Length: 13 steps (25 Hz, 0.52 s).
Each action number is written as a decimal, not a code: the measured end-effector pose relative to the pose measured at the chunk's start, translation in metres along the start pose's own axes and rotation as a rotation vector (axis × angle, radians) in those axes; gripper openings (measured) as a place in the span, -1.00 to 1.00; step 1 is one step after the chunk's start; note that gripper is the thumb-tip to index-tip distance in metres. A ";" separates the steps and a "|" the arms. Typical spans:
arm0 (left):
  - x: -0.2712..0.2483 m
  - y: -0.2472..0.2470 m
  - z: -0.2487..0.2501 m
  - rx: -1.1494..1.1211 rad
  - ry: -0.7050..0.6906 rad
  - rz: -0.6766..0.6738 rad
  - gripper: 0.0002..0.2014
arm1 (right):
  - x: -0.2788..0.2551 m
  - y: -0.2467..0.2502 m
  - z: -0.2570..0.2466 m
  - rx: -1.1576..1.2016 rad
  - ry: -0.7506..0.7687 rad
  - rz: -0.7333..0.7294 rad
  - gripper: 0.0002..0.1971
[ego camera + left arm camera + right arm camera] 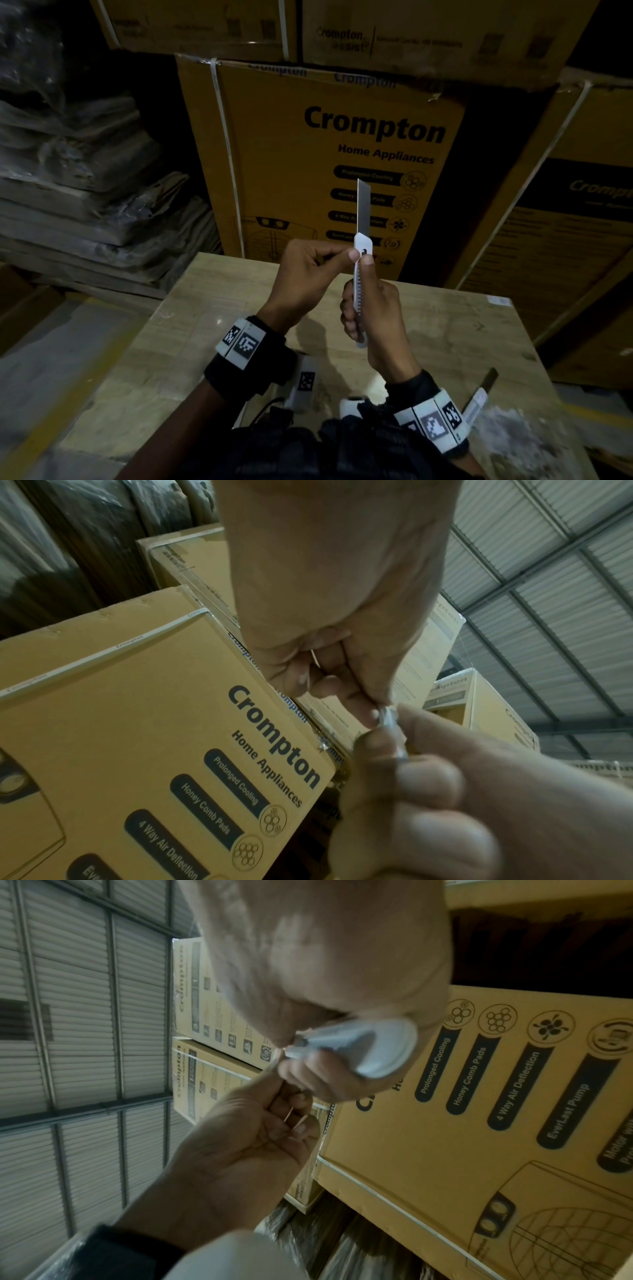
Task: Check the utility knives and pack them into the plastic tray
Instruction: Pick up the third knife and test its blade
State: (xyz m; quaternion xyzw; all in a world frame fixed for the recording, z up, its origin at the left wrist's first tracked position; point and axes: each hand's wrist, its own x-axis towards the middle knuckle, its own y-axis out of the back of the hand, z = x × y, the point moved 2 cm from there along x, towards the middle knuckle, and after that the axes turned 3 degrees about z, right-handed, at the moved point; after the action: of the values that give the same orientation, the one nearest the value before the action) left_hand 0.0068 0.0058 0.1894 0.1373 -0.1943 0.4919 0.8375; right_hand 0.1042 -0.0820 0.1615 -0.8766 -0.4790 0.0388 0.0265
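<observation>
White utility knife [360,274], yellow-brown cartons [291,154]

Dim storeroom. Stacked Crompton cartons [329,164] rise beyond the fingers, past a pale wooden table [191,308]. Corrugated metal roofing [555,569] shows overhead.

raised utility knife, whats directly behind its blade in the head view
A Crompton home-appliances carton stands behind the extended blade; the blade covers parts of the carton's printed feature labels. The right hand hides much of the handle.

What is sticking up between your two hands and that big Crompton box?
In the head view, the white utility knife's extended steel blade rises before the yellow cardboard box.
</observation>
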 end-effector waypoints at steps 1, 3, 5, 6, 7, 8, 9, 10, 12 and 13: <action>-0.001 -0.001 -0.001 0.005 -0.002 0.009 -0.86 | 0.000 0.002 0.001 -0.038 -0.014 0.005 -0.27; -0.004 -0.003 -0.003 0.009 -0.008 0.032 -0.87 | 0.000 0.005 0.001 -0.084 -0.043 0.017 -0.24; -0.006 -0.006 -0.003 0.010 -0.026 0.053 -0.87 | -0.002 0.007 -0.001 -0.073 -0.050 0.044 -0.26; -0.007 -0.007 -0.002 0.014 -0.039 0.059 -0.88 | -0.003 0.007 -0.002 -0.055 -0.046 0.056 -0.27; -0.008 -0.008 0.000 0.016 -0.049 0.061 -0.88 | -0.004 0.007 -0.003 -0.038 -0.040 0.065 -0.27; -0.007 -0.010 0.000 0.015 -0.056 0.061 -0.89 | -0.004 0.008 -0.004 -0.027 -0.030 0.073 -0.28; -0.008 -0.011 0.001 0.014 -0.061 0.060 -0.89 | -0.005 0.009 -0.004 -0.021 -0.020 0.083 -0.28; -0.007 -0.012 0.001 0.014 -0.064 0.059 -0.89 | -0.005 0.009 -0.004 -0.019 -0.012 0.092 -0.29; -0.007 -0.013 0.003 0.011 -0.069 0.060 -0.88 | -0.005 0.011 -0.007 -0.014 -0.001 0.099 -0.30; -0.006 -0.013 0.004 0.006 -0.073 0.060 -0.88 | -0.004 0.011 -0.008 -0.012 0.005 0.097 -0.30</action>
State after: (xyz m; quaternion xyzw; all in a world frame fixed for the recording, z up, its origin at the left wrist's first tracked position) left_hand 0.0149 -0.0073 0.1898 0.1517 -0.2273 0.5121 0.8143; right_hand 0.1120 -0.0919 0.1690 -0.8991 -0.4359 0.0349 0.0206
